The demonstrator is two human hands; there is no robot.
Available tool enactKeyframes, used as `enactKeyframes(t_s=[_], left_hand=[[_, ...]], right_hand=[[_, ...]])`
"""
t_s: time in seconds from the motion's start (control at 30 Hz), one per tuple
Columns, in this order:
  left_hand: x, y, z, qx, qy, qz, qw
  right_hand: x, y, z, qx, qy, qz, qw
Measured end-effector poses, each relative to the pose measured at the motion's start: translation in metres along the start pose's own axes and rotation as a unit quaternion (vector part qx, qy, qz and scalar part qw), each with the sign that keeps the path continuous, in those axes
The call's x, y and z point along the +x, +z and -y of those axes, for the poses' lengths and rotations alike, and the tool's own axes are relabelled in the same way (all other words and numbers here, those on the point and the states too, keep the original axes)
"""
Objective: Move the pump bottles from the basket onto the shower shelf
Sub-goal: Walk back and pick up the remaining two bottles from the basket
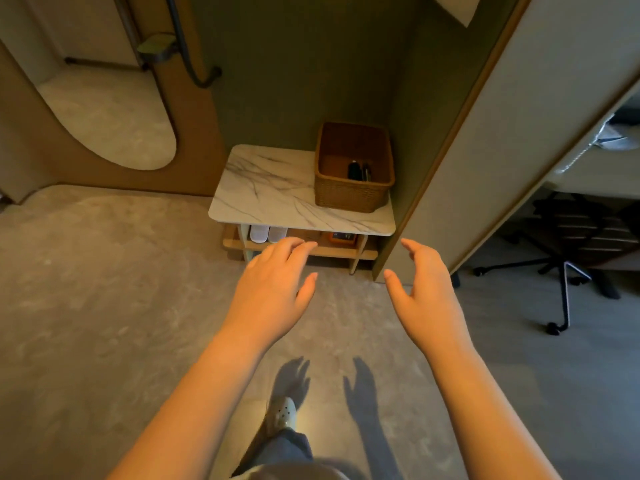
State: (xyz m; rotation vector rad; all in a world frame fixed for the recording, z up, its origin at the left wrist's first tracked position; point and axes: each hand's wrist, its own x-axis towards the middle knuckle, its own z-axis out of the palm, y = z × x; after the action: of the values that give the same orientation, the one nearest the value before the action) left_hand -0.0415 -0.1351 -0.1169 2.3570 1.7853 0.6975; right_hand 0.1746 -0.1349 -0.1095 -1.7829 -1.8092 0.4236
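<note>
A brown wicker basket [353, 195] stands on the right end of a low marble-topped table [270, 192]. Inside it, dark pump bottles [358, 171] show only their tops near the front wall. My left hand [273, 289] and my right hand [422, 289] reach forward over the floor, short of the table's front edge, both empty with fingers spread. A small shower shelf [156, 46] with a rail and dark hose is at the upper left.
A lower shelf under the table holds white slippers [268, 233] and an orange item [343, 238]. A wall panel [502, 133] rises right of the table. A wheeled office chair [568, 258] stands at far right. My foot [282, 412] is on the grey floor.
</note>
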Motion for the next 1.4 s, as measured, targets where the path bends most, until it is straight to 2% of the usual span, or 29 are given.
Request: enactKeyframes(t_s=[0.13,0.23,0.53,0.63,0.77,0.9,1.2,1.4], left_hand=[[0.054,-0.005,0.037,-0.002,0.007,-0.006,1.0],[0.08,0.006,0.055,-0.008,0.016,0.023,1.0],[0.138,0.038,0.094,-0.032,-0.009,0.07,0.997],[0.157,0.046,0.106,-0.052,-0.023,0.052,0.997],[0.187,0.055,0.12,-0.027,-0.027,0.038,0.999],[0.241,0.067,0.124,-0.008,-0.043,0.039,0.998],[0.401,0.107,0.099,0.001,-0.005,0.041,0.999],[0.454,0.137,0.104,-0.009,-0.009,0.071,0.997]], right_hand=[[0.058,0.02,0.019,-0.012,-0.007,-0.011,1.0],[0.082,0.039,0.023,-0.004,-0.001,-0.014,1.0],[0.135,0.071,0.005,-0.014,0.053,0.046,0.997],[0.169,0.081,0.001,-0.009,0.048,0.066,0.997],[0.223,0.094,-0.001,0.005,0.046,0.074,0.996],[0.277,0.1,-0.007,0.016,-0.007,0.066,0.998],[0.415,0.071,-0.069,0.022,0.035,0.047,0.998],[0.479,0.08,-0.094,0.012,0.042,0.058,0.997]])
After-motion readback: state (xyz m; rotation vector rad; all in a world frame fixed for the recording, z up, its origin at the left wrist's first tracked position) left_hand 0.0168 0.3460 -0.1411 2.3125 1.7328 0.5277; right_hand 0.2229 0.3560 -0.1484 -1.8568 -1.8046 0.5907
